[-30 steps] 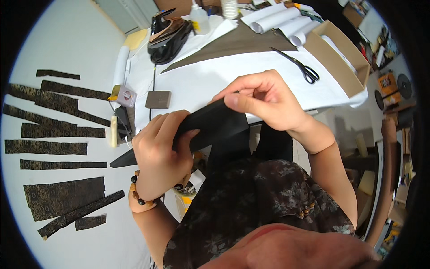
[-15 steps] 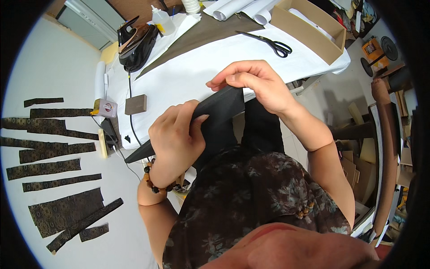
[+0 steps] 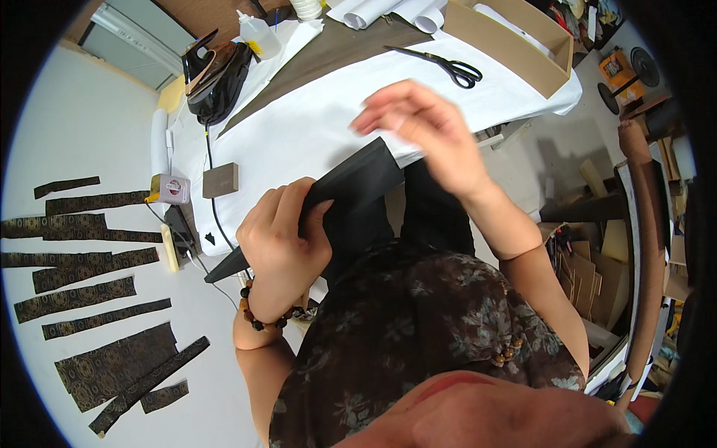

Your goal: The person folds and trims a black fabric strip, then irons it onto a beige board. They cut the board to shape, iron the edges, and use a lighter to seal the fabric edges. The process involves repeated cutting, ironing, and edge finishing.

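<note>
A long, flat black piece, which looks like folded stiff fabric, slants up from lower left to its square upper right end. My left hand is closed round its middle, thumb on the near face and fingers over the far edge. The narrow lower end sticks out past my left wrist. Just off the piece's upper right end, my right hand hovers with loosely bent fingers, blurred by motion; nothing shows in it. Below the piece are my dark-clad legs.
On the white-covered table lie black scissors, a grey-brown block, an iron, a squeeze bottle and a cardboard box. Several patterned dark strips lie at left. Shelves with cardboard stand at right.
My right hand has come off the black piece's upper right corner and risen slightly. My left hand keeps its hold, and the piece has shifted a little left in view.
</note>
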`<state>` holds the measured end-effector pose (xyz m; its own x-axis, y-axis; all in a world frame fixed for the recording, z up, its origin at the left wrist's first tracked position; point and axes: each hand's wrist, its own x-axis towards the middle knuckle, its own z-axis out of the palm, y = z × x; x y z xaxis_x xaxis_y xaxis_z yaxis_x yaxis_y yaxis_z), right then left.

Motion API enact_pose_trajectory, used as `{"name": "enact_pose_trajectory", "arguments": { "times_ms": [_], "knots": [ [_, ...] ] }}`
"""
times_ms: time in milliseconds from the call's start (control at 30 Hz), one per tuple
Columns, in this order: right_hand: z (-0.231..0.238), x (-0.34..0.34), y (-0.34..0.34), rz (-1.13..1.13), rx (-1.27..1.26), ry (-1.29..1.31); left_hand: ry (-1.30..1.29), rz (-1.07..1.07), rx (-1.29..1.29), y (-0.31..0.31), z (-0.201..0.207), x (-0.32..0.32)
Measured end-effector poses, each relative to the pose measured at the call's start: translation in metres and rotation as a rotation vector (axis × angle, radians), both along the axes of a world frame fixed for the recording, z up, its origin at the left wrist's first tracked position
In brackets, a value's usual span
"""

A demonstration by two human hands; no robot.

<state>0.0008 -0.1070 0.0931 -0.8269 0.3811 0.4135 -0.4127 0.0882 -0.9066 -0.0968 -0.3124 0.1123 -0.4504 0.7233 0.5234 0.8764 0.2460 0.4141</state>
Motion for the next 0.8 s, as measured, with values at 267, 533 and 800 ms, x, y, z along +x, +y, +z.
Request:
{"name": "enact_pose_trajectory", "arguments": {
  "times_ms": [267, 533, 800],
  "knots": [
    [-0.018, -0.012, 0.003, 0.152, -0.157, 0.004, -0.058, 0.01, 0.05, -0.01, -0.007, -0.015],
    [-0.02, -0.026, -0.013, 0.281, -0.305, -0.028, -0.118, 0.004, 0.103, -0.013, -0.008, -0.025],
    [-0.023, -0.034, -0.016, 0.192, -0.216, 0.035, -0.114, -0.012, 0.108, -0.009, -0.013, -0.031]
  ]
}}
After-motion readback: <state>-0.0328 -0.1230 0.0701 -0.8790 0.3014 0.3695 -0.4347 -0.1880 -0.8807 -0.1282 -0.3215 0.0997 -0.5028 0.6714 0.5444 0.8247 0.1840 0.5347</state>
